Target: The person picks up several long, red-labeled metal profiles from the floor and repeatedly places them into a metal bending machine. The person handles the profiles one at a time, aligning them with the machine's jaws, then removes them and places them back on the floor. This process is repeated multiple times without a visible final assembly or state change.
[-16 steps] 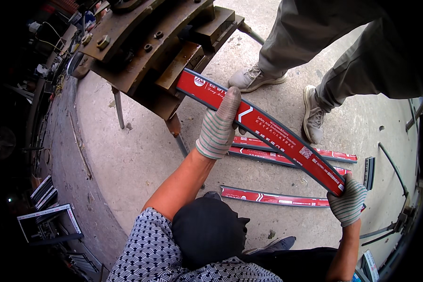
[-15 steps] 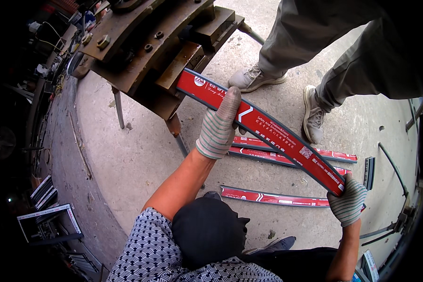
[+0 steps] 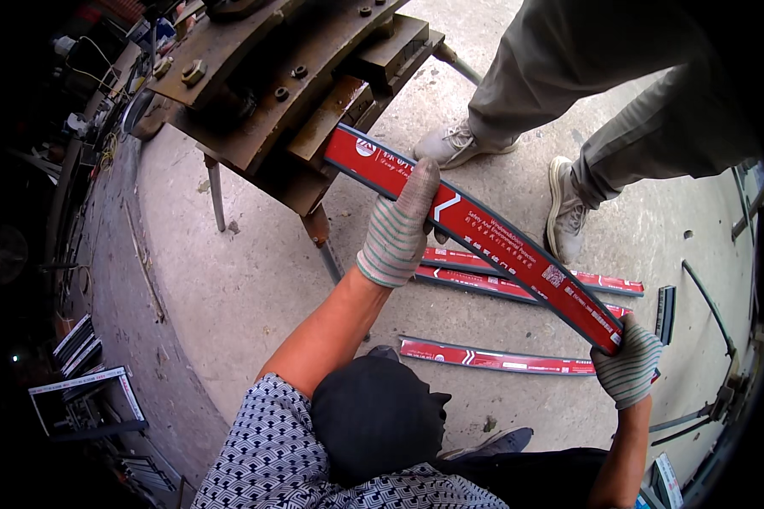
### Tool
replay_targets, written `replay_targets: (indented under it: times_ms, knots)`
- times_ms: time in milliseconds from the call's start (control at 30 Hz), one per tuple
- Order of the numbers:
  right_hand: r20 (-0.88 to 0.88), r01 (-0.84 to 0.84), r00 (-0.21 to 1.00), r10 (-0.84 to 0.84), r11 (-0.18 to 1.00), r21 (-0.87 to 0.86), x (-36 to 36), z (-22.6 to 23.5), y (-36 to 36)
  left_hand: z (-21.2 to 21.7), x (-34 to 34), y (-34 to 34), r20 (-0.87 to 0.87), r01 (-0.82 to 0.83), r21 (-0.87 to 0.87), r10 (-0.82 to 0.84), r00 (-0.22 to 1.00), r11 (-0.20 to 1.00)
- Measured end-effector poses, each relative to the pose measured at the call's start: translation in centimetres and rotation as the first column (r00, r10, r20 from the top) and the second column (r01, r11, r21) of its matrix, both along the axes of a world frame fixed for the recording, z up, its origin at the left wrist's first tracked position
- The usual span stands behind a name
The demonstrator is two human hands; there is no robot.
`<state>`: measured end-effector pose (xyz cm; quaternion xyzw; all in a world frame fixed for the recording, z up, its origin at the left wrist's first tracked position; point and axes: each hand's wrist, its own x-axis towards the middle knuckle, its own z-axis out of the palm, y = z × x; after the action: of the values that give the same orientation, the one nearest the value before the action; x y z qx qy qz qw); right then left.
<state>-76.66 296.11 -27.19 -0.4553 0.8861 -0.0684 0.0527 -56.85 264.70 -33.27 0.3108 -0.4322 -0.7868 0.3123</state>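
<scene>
A long, narrow profile strip [image 3: 488, 231] with dark grey edges and printed red film runs slantwise across the middle. My left hand [image 3: 401, 225], in a white glove with green stripes, is closed around it nearer its upper end, thumb on top. At the lower right end, my right hand [image 3: 628, 363], gloved alike, grips the tip. The strip's upper end is beside a block on a brown metal machine [image 3: 267, 127]; whether they touch, I cannot tell. Below the strip, similar red-filmed strips [image 3: 501, 355] lie on the concrete floor.
Another person's grey-trousered legs [image 3: 526, 93] and light shoes [image 3: 569, 212] stand at the upper right. Machine legs [image 3: 318, 233] rest on the floor. A short dark profile piece [image 3: 666, 314] lies at right. Frames [image 3: 89, 399] sit at lower left. A rounded dark shape [image 3: 378, 420] blocks the bottom.
Very little differs. The machine, strip and my left hand appear slightly farther right in the picture; both hands keep their grip.
</scene>
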Motion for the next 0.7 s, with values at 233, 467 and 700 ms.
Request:
replay_targets:
  times_ms: [233,467,700]
  knots:
    - [-0.012,-0.028,1.000,0.028,0.999,-0.015,0.04,0.07,-0.07,0.00,-0.04,0.16,0.000,-0.018,0.025,0.018,1.000,1.000]
    - [0.000,-0.042,0.999,0.042,0.999,-0.004,-0.16,-0.01,-0.07,0.18,0.14,0.03,-0.004,-0.010,0.007,0.010,1.000,1.000]
    - [-0.004,-0.018,1.000,0.018,1.000,0.017,-0.10,0.07,0.03,0.25,0.30,0.03,-0.014,0.014,-0.012,-0.014,1.000,1.000]
